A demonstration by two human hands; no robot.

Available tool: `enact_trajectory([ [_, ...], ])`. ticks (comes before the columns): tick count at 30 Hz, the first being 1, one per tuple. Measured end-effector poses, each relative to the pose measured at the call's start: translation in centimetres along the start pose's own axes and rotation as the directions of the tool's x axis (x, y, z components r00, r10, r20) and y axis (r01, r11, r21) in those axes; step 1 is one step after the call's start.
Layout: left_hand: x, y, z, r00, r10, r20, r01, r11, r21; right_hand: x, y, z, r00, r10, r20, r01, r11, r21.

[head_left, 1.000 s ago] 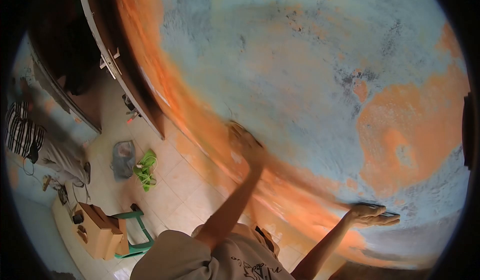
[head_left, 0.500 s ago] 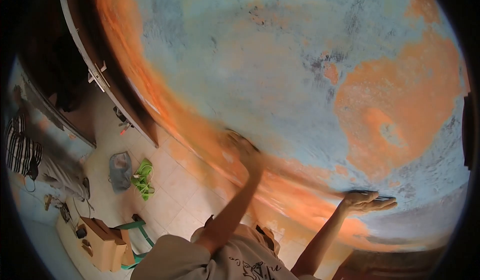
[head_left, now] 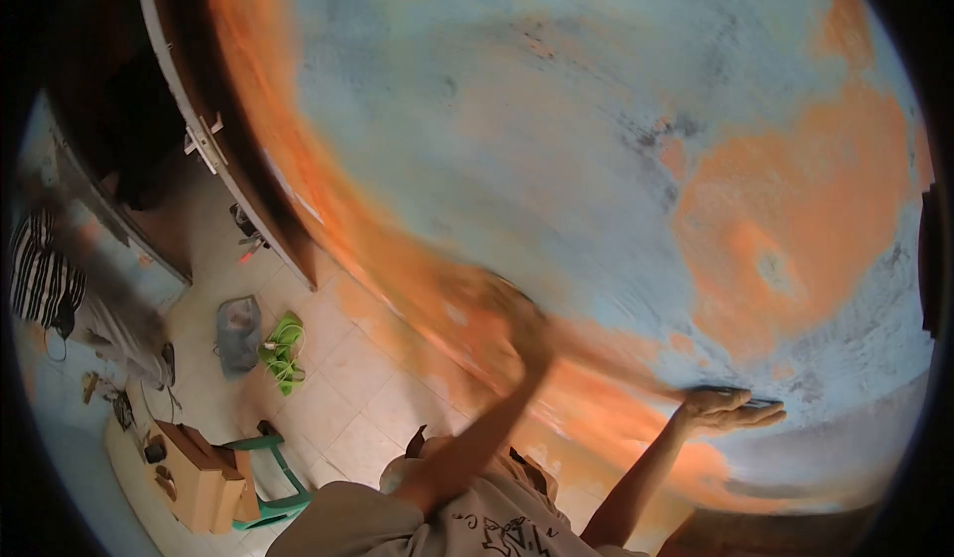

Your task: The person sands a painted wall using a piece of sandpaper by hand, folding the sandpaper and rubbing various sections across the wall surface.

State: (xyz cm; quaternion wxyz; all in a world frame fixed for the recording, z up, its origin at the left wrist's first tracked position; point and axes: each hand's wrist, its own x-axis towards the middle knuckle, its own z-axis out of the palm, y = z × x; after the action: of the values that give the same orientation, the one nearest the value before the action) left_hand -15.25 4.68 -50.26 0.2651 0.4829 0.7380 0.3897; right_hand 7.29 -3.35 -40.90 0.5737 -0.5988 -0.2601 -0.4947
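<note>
A wall (head_left: 517, 150) with patchy light blue and orange paint fills most of the head view. My left hand (head_left: 519, 323) is against the orange lower part of the wall, close to the blue. Motion smears its fingers, and whether something lies under them is not visible. Further right, my right hand (head_left: 730, 410) rests by the wall with its fingers stretched out and nothing seen in it. A dark shadow runs along its upper edge.
At left are an open door (head_left: 214, 155), a person in a striped top (head_left: 45, 274), a grey bag (head_left: 238, 336) and a green bag (head_left: 283, 353) on the tiled floor. Lower left, a cardboard box (head_left: 199, 487) stands beside a green chair (head_left: 288, 502).
My left hand has slid right and slightly down along the wall. My right hand has stayed almost in place. The view has shifted a little.
</note>
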Motion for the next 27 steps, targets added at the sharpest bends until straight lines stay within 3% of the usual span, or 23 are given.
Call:
enact_trajectory([
  [1, -3.4, -0.1, 2.5, 0.98, 0.199, -0.029, -0.201, 0.964, -0.173, -0.2, 0.3, 0.2, 1.0, 0.0, 0.007, 0.0, 1.0, 0.018],
  [3, -8.2, -0.2, 5.7, 0.829, 0.53, -0.18, -0.547, 0.699, -0.461, -0.1, 1.3, 0.5, 0.999, -0.041, -0.022, 0.042, 0.998, 0.051],
  [6, -4.7, 0.0, 4.1, 0.801, 0.537, -0.266, -0.598, 0.696, -0.398, -0.1, 1.2, 0.4, 1.0, -0.029, 0.007, 0.029, 0.999, 0.04],
  [9, 3.8, -1.4, 0.6, 0.932, 0.016, -0.362, -0.274, 0.685, -0.675, 0.1, 0.6, 0.1, 1.0, 0.005, 0.008, -0.005, 1.0, -0.007],
  [10, 5.1, -1.6, -1.5, 0.982, -0.102, -0.157, -0.096, 0.445, -0.891, 0.2, 0.6, 0.1, 1.0, -0.027, 0.0, 0.027, 1.0, 0.004],
  [11, 6.3, -1.8, -3.7, 0.975, -0.214, 0.057, 0.089, 0.141, -0.986, 0.1, 0.6, 0.0, 0.999, -0.054, -0.008, 0.054, 0.998, 0.017],
  [12, 6.2, -2.3, -3.1, 0.963, -0.259, 0.071, 0.12, 0.177, -0.977, 0.1, 0.7, -0.1, 0.997, -0.071, -0.009, 0.071, 0.997, 0.006],
  [13, 4.8, -2.7, -1.0, 0.972, -0.234, -0.017, 0.089, 0.438, -0.895, 0.1, 0.6, 0.0, 0.998, -0.066, -0.01, 0.067, 0.998, 0.016],
  [14, 2.8, -3.1, 1.9, 0.978, -0.144, -0.149, 0.017, 0.772, -0.636, 0.1, 0.5, 0.2, 0.998, -0.049, -0.025, 0.05, 0.998, 0.031],
  [15, -0.4, -2.9, 4.2, 0.986, -0.005, -0.17, -0.077, 0.876, -0.477, -0.1, 0.5, 0.2, 0.999, -0.033, -0.035, 0.035, 0.998, 0.044],
  [18, -7.3, -2.1, 7.9, 0.949, 0.289, -0.126, -0.309, 0.779, -0.545, -0.2, 1.4, 0.1, 0.999, -0.051, -0.008, 0.051, 0.997, 0.051],
  [21, -4.4, -2.7, 7.1, 0.964, 0.122, -0.237, -0.246, 0.752, -0.611, -0.1, 1.6, 0.0, 0.997, -0.079, -0.021, 0.08, 0.996, 0.044],
  [24, 1.9, -4.9, 4.6, 0.993, -0.058, -0.106, -0.001, 0.873, -0.487, 0.2, 0.1, -0.6, 0.997, -0.074, -0.011, 0.074, 0.997, 0.031],
  [25, 2.0, -2.5, 1.1, 0.98, -0.175, 0.097, 0.2, 0.819, -0.537, 0.1, -0.2, -0.7, 0.999, -0.042, 0.008, 0.042, 0.999, 0.035],
  [27, -1.2, -2.5, 2.9, 0.988, -0.114, 0.099, 0.147, 0.883, -0.447, 0.0, 0.9, -0.4, 0.996, -0.083, -0.009, 0.083, 0.996, 0.024],
])
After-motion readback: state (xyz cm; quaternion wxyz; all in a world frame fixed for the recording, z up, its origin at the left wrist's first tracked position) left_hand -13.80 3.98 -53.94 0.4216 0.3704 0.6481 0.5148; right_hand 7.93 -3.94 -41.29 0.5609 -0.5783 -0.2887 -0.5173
